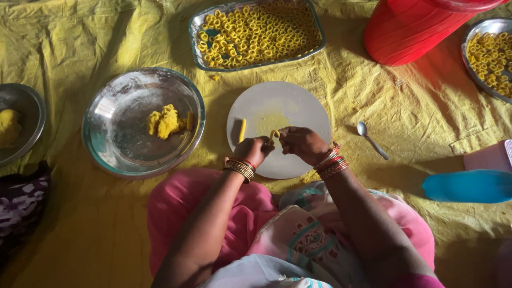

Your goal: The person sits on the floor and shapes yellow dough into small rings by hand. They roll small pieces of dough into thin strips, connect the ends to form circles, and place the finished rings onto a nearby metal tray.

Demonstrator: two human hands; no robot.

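Yellow dough strip point(273, 134) is pinched between left hand point(253, 151) and right hand point(300, 143) above the round board point(298, 104). Beyond the hands, a rectangular tray point(314, 16) holds many finished rings; left of them, a steel plate point(114, 138) retains unshaped dough point(165, 121).

Shiny metal plate point(114, 141), crinkled yellow cloth point(80, 48)
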